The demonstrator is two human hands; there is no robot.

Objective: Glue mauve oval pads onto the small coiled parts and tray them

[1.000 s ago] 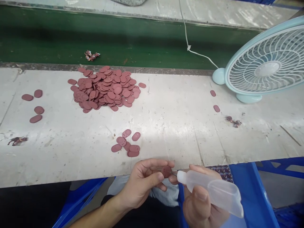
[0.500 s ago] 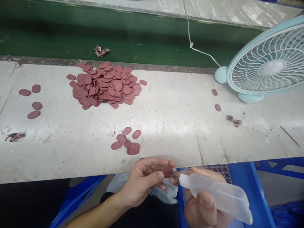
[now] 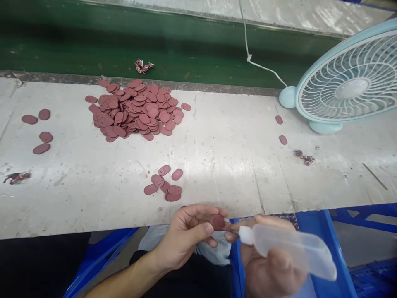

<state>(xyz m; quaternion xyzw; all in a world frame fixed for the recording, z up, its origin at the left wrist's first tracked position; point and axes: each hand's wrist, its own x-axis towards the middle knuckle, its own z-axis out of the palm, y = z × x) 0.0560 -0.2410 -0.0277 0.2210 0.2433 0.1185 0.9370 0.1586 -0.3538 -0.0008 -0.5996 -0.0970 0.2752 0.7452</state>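
Note:
My left hand (image 3: 186,236) pinches a dark red oval piece (image 3: 217,222) between thumb and fingers, just past the table's front edge. Wrapped in my right hand (image 3: 269,265) is a translucent plastic bottle (image 3: 294,248) with a white cap, lying nearly level. Its thin dark tip points left at the lower edge of the oval piece; whether they touch is too small to tell. Several similar ovals (image 3: 166,187) lie on the table near my left hand, and a large heap of them (image 3: 136,109) sits farther back.
A light blue fan (image 3: 325,126) stands at the right, its white cord (image 3: 246,37) crossing a green belt (image 3: 192,58). Loose ovals (image 3: 41,148) lie at the left, others (image 3: 283,140) near the fan. Blue crates (image 3: 335,256) stand below the table (image 3: 223,165).
The bottle in my right hand has moved slightly right, away from my left hand. The dark scrap on the green belt has shifted right. My left hand still holds the oval piece.

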